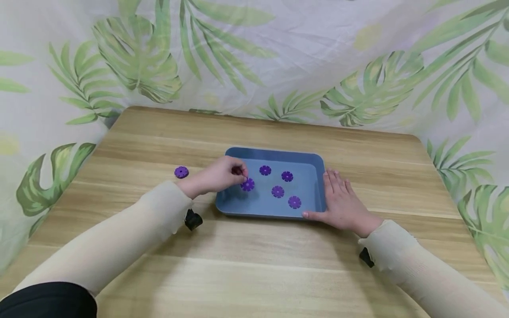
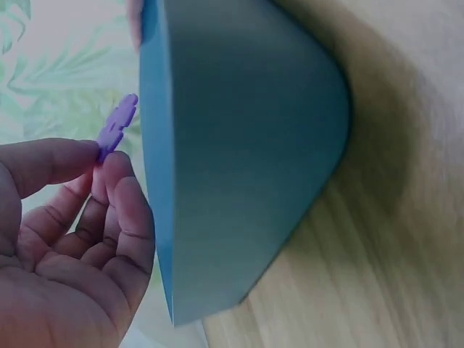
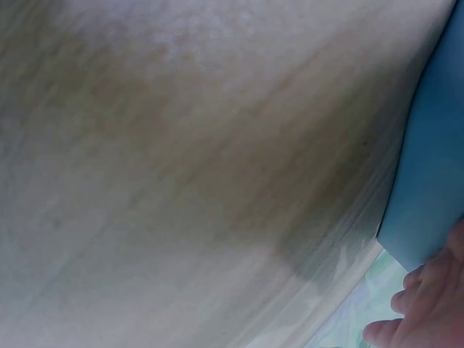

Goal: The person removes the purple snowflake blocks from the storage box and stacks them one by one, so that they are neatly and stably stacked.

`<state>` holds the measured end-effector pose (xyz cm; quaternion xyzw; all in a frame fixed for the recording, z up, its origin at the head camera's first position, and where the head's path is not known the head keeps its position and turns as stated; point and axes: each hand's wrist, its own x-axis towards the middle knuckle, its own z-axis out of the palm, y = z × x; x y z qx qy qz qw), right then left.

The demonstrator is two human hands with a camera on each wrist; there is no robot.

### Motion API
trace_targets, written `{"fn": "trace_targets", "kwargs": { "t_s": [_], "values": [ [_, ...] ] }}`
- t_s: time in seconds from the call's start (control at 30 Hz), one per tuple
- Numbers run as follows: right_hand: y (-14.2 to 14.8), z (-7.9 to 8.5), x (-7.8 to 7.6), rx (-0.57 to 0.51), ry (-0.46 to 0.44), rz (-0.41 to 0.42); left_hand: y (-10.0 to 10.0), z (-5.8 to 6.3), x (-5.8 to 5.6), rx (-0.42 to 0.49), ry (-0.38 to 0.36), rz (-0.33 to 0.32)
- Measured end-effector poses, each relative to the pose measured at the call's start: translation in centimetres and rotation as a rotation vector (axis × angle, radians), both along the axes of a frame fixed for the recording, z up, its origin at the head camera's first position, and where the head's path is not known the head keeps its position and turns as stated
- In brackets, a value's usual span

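The left hand (image 1: pixel 220 176) pinched a purple disc (image 1: pixel 247 184) between thumb and finger, the other fingers bent, above the left part of the blue tray (image 1: pixel 258 205). The hand and wrist hid part of the tray's left rim, and in the left wrist view the tray's wall blocked sight of its inside. Four more discs (image 1: pixel 277 191) lay apart inside, right of the held one. Another purple piece (image 1: pixel 181 172) sat outside on the wooden table (image 1: pixel 254 269), just beyond the left wrist. The right hand (image 1: pixel 343 205) was open, gripping nothing, its straight fingers resting along the tray's right side and its thumb at the near corner. Black objects (image 1: pixel 193 219) showed beneath both pale sleeves (image 1: pixel 119 238). A leaf-patterned cloth (image 1: pixel 310 57) hung behind the table.
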<state>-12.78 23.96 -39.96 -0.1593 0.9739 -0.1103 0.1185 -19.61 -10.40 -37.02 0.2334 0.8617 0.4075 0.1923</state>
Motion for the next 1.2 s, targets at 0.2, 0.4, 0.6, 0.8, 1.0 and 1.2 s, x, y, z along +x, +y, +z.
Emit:
{"fn": "trace_targets", "kwargs": {
  "t_s": [0.2, 0.4, 0.6, 0.8, 1.0, 1.2],
  "values": [
    [-0.1, 0.1, 0.0, -0.002, -0.004, 0.000, -2.0, 0.2, -0.6, 0.100, -0.088, 0.088],
    [-0.1, 0.0, 0.1, 0.000, -0.009, 0.001, -3.4, -0.1, -0.7, 0.161, -0.106, 0.205],
    [-0.1, 0.0, 0.1, -0.003, -0.012, -0.002, -5.0, 0.0, -0.9, 0.205, -0.095, 0.276],
    [0.0, 0.0, 0.0, 0.000, -0.004, -0.003, -6.7, -0.2, -1.0, 0.235, -0.093, 0.326],
    [0.1, -0.3, -0.1, -0.008, 0.009, -0.001, -8.3, -0.7, -1.0, 0.266, -0.099, 0.366],
    [0.1, -0.5, 0.0, -0.011, 0.013, -0.001, -9.7, -0.9, -1.0, 0.268, -0.094, 0.410]
  ]
}}
